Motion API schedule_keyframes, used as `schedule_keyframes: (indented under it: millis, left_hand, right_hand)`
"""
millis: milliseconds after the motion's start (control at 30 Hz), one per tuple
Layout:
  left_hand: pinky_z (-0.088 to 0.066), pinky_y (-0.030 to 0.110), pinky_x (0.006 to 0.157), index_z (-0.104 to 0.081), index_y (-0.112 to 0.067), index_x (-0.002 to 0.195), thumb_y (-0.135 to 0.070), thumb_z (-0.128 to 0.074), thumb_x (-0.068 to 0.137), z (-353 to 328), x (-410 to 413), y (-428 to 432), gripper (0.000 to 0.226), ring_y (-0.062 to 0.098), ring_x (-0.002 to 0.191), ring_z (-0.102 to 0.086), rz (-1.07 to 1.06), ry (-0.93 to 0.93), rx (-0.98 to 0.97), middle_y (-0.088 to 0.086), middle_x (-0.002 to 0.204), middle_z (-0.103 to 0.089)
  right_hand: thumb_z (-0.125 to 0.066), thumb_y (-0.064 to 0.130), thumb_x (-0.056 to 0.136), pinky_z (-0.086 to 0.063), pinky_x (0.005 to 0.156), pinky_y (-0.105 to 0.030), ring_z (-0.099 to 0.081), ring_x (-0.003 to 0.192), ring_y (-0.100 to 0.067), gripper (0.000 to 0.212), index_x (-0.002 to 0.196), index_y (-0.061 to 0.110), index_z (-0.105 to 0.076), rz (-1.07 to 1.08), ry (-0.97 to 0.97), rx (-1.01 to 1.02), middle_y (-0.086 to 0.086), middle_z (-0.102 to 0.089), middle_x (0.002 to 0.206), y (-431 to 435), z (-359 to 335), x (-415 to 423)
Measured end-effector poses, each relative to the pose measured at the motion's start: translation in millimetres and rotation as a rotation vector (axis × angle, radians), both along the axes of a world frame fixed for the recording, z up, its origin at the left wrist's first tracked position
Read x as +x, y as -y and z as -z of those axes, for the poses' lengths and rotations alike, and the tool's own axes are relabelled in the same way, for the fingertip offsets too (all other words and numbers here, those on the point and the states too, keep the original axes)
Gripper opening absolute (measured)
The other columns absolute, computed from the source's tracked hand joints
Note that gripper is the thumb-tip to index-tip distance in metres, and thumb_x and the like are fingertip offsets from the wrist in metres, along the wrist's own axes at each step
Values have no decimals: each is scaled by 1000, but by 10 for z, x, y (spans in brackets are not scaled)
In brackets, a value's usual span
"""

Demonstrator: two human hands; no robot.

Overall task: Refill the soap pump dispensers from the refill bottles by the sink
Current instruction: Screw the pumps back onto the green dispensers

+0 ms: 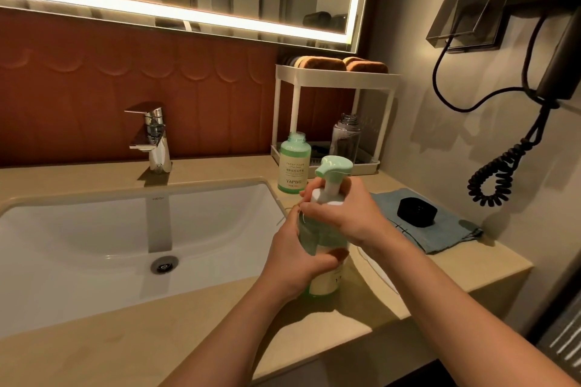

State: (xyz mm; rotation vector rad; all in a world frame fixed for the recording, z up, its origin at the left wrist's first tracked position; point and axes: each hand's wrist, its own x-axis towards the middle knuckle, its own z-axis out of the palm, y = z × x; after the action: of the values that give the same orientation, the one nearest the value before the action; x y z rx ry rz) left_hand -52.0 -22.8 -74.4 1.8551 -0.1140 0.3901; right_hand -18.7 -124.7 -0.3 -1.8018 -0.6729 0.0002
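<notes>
Left hand [295, 264] wraps the probably slick, liquid-heavy dispenser [325, 284] body; right hand [342, 214] fingers [314, 209] clamp its rigid pump collar.

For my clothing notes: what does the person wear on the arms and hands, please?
Both forearms are bare up to the picture's edge: no sleeves. The left hand and the right hand wear no gloves; no watch or bracelet shows at either wrist.
</notes>
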Motion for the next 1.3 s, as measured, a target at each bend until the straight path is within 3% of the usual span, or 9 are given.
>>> schedule_keyframes:
  millis: [167,233,333,400,600,700,867,1067,1300]
  left_hand:
    - [-47,28,96,-37,-30,129,-25,-81,67,-18,-63,92,76,10,112,-53,-117,70,15,-13,118,-54]
    - [-46,24,93,-36,-30,128,-28,-80,69,-51,-89,136,73,8,109,-52,-157,98,23,-15,114,-52]
    - [-47,32,96,-31,-27,131,-29,-77,72,-94,-67,159,74,11,112,-51,-143,88,24,-8,121,-51]
    - [-47,38,99,-26,-26,133,-27,-78,72,-97,-15,127,80,13,115,-51,-70,41,9,-4,126,-49]
    - [-41,50,103,-12,-40,130,-40,-70,75,-82,218,-2,79,23,126,-42,39,-86,107,-2,136,-39]
    - [-39,52,103,-9,-47,122,-56,-61,68,-128,322,12,75,24,128,-40,45,-111,157,-5,135,-39]
    - [-34,51,108,-7,-35,136,-41,-64,82,-154,571,22,79,22,135,-30,57,-91,114,-1,146,-28]
    - [-35,48,109,-5,-33,139,-40,-63,82,-79,814,-14,82,20,135,-30,31,-74,130,-2,147,-27]
    - [-39,49,106,-4,-41,138,-48,-61,81,27,933,-44,80,17,133,-33,-5,-30,162,-7,146,-29]
  right_hand:
    - [-73,14,75,-43,65,-16,-57,81,-6,20,75,27,-57,223,66,17,8,-60,81,-119,56,-85]
    - [-73,25,72,-49,72,-25,-58,87,-12,16,79,26,-59,328,95,-10,6,-61,83,-165,110,-47]
    - [-56,63,56,-50,84,-44,-55,100,-24,59,94,18,-63,465,138,-199,-2,-63,97,-199,143,29]
    - [-51,72,58,-47,89,-45,-51,105,-24,71,102,17,-61,443,169,-348,-3,-58,104,-132,99,106]
    - [-47,48,91,-32,107,-42,-37,128,-22,50,133,21,-39,12,98,-436,-1,-42,135,117,-122,382]
    - [-54,33,92,-41,89,-28,-42,123,-16,53,138,23,-31,-148,-180,-320,4,-45,131,253,-183,494]
    - [-58,19,89,-34,103,-38,-45,122,-18,41,129,19,-49,-64,-242,-291,-3,-52,130,561,-39,923]
    - [-59,15,89,-45,97,-36,-52,115,-18,33,122,15,-57,257,45,-517,-2,-59,123,606,282,1390]
    - [-65,29,83,-43,82,-32,-51,95,-18,35,115,23,-54,213,374,-904,-1,-60,109,332,414,1490]
